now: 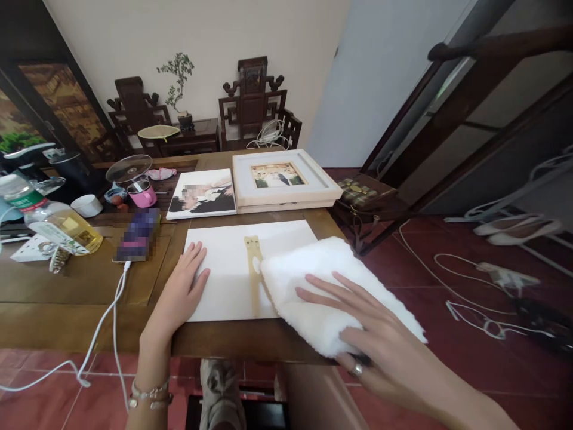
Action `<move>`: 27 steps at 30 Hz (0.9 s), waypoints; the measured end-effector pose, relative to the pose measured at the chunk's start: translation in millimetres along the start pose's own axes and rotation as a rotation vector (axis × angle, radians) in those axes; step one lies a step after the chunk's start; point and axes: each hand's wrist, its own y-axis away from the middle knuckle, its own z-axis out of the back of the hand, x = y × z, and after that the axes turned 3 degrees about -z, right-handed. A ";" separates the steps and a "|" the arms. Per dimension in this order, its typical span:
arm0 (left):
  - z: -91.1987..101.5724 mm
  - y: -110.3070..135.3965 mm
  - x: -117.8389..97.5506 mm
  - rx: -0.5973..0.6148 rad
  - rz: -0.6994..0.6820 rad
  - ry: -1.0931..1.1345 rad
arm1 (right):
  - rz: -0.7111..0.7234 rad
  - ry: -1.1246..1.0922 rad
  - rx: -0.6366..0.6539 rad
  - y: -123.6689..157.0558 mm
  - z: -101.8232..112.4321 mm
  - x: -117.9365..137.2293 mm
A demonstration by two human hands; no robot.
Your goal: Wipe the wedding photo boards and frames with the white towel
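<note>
White cloth [308,316], green bottle label [34,200] illegible

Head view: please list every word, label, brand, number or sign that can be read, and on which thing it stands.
No text is legible.
Bottle: marks on its green label are too blurred to read.
Phone: its screen is pixelated, so nothing there can be read.

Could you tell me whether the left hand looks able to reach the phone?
Yes, most likely: the left hand lies on the board's left edge, the phone is nearby, and nothing visible stands between them; the cable trails from its near end.
</note>
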 end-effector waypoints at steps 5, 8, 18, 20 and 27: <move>-0.4 0.2 0.4 -0.010 0.000 0.006 | -0.034 -0.048 -0.006 -11.5 -5.5 -17.8; -0.6 -0.3 -0.2 -0.007 0.002 0.015 | -0.067 -0.054 0.009 -23.9 -13.0 -34.9; -1.1 -0.5 -0.5 -0.004 0.004 0.019 | -0.166 0.004 0.111 -69.8 -29.2 -76.2; -1.2 -0.4 -0.6 -0.004 0.003 0.018 | -0.156 0.002 0.103 -63.5 -26.6 -64.6; -1.0 -0.8 -1.1 0.000 0.009 0.004 | -0.072 0.022 0.029 -6.6 -3.9 4.5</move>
